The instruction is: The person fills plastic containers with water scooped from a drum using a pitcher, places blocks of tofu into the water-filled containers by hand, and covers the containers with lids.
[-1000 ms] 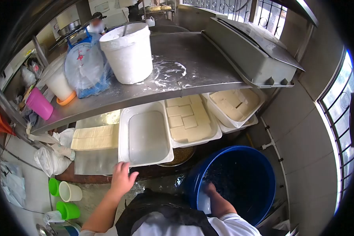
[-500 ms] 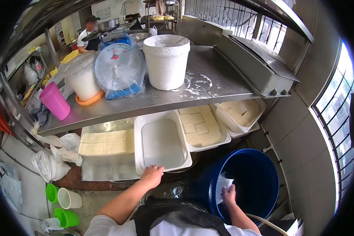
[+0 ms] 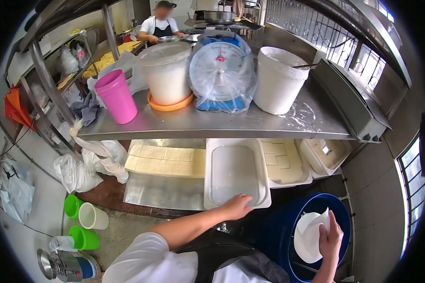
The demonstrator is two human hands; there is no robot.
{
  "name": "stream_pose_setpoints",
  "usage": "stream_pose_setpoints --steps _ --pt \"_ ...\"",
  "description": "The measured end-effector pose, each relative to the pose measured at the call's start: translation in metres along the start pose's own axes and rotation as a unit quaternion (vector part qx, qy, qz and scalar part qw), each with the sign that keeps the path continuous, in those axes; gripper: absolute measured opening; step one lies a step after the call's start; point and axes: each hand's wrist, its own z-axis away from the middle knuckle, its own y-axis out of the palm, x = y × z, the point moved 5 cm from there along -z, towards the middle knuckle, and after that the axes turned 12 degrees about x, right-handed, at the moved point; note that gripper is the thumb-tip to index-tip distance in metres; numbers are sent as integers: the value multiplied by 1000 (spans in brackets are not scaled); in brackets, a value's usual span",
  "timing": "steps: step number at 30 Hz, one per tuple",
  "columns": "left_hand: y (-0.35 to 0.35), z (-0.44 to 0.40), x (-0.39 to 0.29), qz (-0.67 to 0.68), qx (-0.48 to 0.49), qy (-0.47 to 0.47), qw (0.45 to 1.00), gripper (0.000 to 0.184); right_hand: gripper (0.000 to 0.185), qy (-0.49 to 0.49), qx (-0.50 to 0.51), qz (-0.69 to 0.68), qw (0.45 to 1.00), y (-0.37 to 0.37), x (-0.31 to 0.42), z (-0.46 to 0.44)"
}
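Note:
My left hand point(image 3: 236, 207) is at the near edge of a white plastic tub point(image 3: 212, 181) that holds cloudy liquid. Its fingers are loosely stretched over the rim, and I cannot tell whether they press on it. On the right, my right hand point(image 3: 331, 236) grips a white round vessel point(image 3: 308, 243) with a pointed edge, its exact kind unclear. Both are over the mouth of a large blue barrel point(image 3: 292, 226). Left of the tub, a cut slab of pale tofu-like blocks point(image 3: 170, 160) lies on a metal sheet point(image 3: 160, 192).
Tubs of pale blocks point(image 3: 288, 172) stand to the right. The steel shelf point(image 3: 212, 126) above carries a bagged scale point(image 3: 220, 70), white buckets point(image 3: 281, 80) and a pink cup point(image 3: 115, 96). Green pails point(image 3: 86, 237) stand on the floor. Another person point(image 3: 160, 26) works at the back.
My view has swung left. The right hand has lifted the white vessel up from inside the barrel, turning its round face toward me. My left hand stays by the tub's near rim.

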Motion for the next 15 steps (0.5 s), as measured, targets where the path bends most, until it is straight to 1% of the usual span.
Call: stream_pose_setpoints --steps 1,3,5,7,8,9,10,11,12,13,15 --pt "0 -8 -6 0 0 -2 1000 43 51 -1 2 -1 1000 -3 15 -9" --pt "0 -24 -11 134 5 -28 991 45 52 -30 74 7 997 2 47 -26" --pt "4 -32 -11 141 0 -33 989 46 52 -23 91 3 996 9 71 -40" --pt "11 -38 -1 148 -8 -36 988 48 50 -30 158 3 987 24 87 -55" --pt "15 -40 6 119 -16 -28 992 47 49 -5 200 6 980 28 102 -60" --pt "17 -39 10 90 -23 -20 995 46 49 -5 200 6 980 30 113 -67" --pt "13 -38 9 90 -23 -20 995 46 49 -22 251 32 967 39 123 -73" --pt "14 -38 10 47 40 -48 997 44 49 -39 302 59 951 47 130 -76" --pt "16 -36 13 4 104 -75 992 42 49 -74 308 68 946 55 135 -80" --pt "16 -32 18 3 104 -75 992 42 49 -74 308 67 946 61 138 -85" --pt "19 -21 27 -28 172 -42 984 36 48 -76 346 130 926 76 145 -93"
